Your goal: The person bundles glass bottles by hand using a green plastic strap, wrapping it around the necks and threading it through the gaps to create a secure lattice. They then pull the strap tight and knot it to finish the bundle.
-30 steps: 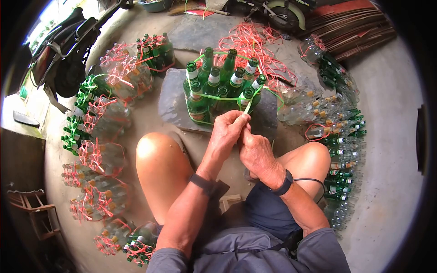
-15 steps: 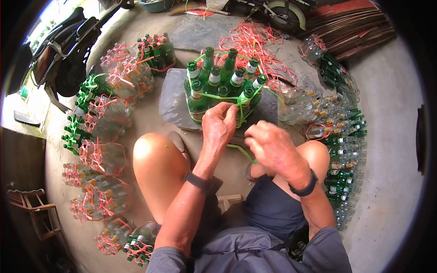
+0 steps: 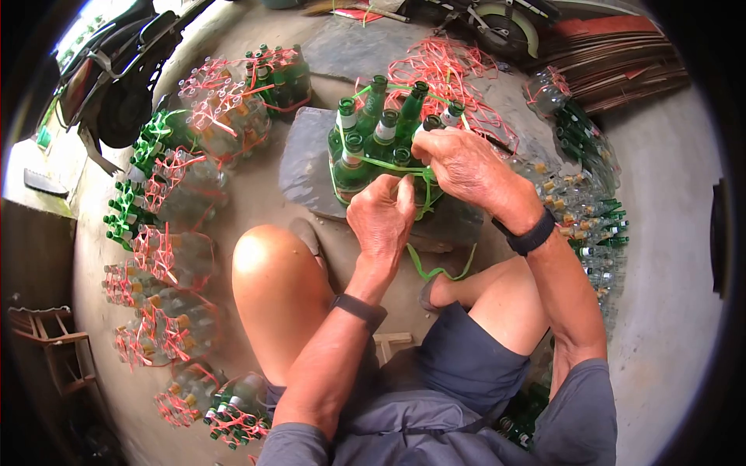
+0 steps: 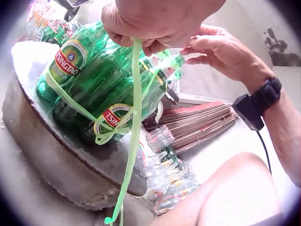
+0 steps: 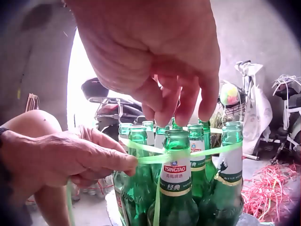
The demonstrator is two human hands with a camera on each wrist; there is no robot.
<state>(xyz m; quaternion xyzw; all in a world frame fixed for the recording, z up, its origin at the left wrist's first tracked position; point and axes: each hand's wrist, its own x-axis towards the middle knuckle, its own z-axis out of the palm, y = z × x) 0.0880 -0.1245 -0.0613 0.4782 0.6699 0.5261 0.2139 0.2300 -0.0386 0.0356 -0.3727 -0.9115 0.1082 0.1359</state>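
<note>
A bundle of green beer bottles [image 3: 352, 172] stands upright on a stone slab [image 3: 303, 159]. Light green plastic strap [image 5: 205, 152] runs round the bottle necks, and a lower band with a loop crosses the bodies in the left wrist view. My left hand [image 3: 379, 217] pinches the strap at the near side, its free tail [image 4: 135, 113] hanging below. Over the bottle tops is my right hand [image 3: 475, 167], with loosely bent fingers pointing down close to the mouths and no strap in them. In the right wrist view the strap stretches taut from the left fingertips [image 5: 129, 163] to a bottle neck.
Bundles of clear bottles [image 3: 175, 256] tied with pink strap curve along the left. More bottles [image 3: 594, 225] lie along the right. A tangle of pink strap [image 3: 443, 70] is behind the slab. Motorbikes [image 3: 116, 85] and stacked flat boards [image 3: 606, 58] stand farther back.
Both hands were together on the strap; the right hand let go, swung right, then rose over the bottle tops. The left kept its pinch and moved slightly down. A strap tail now hangs below.
</note>
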